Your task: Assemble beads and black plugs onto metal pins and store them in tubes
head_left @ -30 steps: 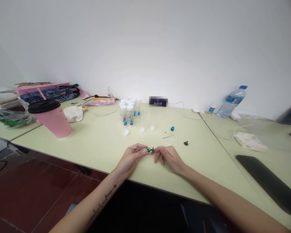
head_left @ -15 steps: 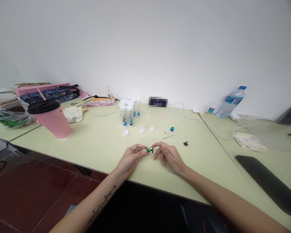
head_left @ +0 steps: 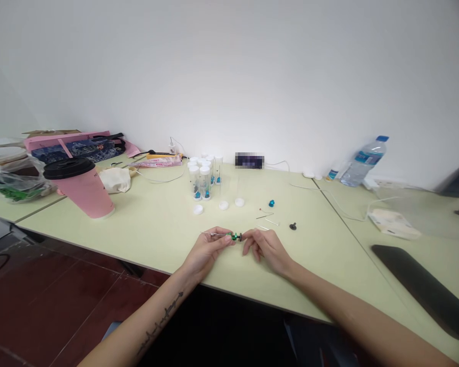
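Note:
Between the thumb and fingers of my left hand [head_left: 205,253] is a small green metal piece with a thin rod and a black knob [head_left: 234,236]. Its rod points left and the knob faces right. My right hand [head_left: 271,251] is at the knob, index fingertip against or very near it, the other fingers loosely bent and apart, gripping nothing. Beyond the right hand lie thin metal pins [head_left: 272,222], a loose black knob [head_left: 293,226] and a blue metal piece [head_left: 271,203]. Several clear tubes with white caps [head_left: 205,182] stand behind, blue pieces inside.
White caps [head_left: 198,209] lie before the tubes. A pink cup [head_left: 86,191] with a black lid stands left, near a cloth pouch [head_left: 116,180]. At right are a leaning water bottle [head_left: 363,162], a cable [head_left: 338,206] and a long black case [head_left: 421,288]. The table's front edge runs below my wrists.
My right index finger has straightened and lowered slightly to the knob. More of a pin behind that hand now shows. My left hand stays in place with the green piece.

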A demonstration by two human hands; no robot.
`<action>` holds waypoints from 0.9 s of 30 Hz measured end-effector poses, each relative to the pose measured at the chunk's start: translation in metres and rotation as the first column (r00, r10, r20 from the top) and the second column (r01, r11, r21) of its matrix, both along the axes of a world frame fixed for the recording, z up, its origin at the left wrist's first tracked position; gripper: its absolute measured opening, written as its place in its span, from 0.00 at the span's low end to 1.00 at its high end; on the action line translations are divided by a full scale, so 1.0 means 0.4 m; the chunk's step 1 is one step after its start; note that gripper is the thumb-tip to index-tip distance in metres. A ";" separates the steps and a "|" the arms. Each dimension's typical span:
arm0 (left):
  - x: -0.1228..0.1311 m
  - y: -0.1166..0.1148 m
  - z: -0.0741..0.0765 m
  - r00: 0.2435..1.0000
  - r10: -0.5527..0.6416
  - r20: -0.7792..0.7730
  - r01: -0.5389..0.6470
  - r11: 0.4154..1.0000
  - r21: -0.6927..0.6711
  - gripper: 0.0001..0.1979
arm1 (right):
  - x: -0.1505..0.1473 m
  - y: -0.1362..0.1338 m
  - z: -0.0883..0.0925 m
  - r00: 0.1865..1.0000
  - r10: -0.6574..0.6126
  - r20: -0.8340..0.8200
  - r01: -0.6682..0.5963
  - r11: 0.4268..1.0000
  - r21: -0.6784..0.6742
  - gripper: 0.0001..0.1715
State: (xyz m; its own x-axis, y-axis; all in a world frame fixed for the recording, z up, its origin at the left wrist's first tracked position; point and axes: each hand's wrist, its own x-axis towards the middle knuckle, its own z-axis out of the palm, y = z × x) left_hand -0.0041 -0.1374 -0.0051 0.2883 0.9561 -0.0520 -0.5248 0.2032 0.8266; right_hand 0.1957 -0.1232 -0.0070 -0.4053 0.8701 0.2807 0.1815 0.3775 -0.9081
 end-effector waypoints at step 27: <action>0.004 -0.001 -0.002 1.000 0.004 0.008 -0.004 1.000 -0.013 0.12 | 0.001 -0.004 0.007 1.000 -0.021 0.007 0.020 0.998 0.064 0.29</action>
